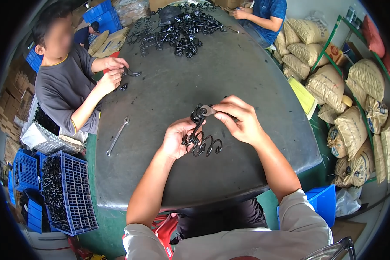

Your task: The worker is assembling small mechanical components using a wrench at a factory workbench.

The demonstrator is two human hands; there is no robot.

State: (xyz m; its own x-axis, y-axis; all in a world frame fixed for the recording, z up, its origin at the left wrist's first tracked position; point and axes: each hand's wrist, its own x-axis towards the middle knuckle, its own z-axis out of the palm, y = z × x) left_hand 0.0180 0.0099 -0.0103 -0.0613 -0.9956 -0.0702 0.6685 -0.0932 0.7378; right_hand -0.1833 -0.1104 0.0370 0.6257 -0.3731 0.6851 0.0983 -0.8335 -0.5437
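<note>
Over the near half of the table, my left hand (177,139) is closed around a black coiled cord (210,146), whose loops hang to the right of the fingers. A round black end of the cord (198,113) sticks up above that hand. My right hand (240,119) pinches a small grey flat metal piece (208,111), which touches this round end. The fingers hide most of the metal piece, so I cannot tell its kind. Left of my hands lies a combination wrench (117,137) on the dark tabletop (160,95).
A large heap of black coiled cords (182,32) covers the far end. At the left, a co-worker (67,82) handles a small black part; another person (266,19) sits far right. Blue crates (76,195) stand left, stacked sacks (351,125) right.
</note>
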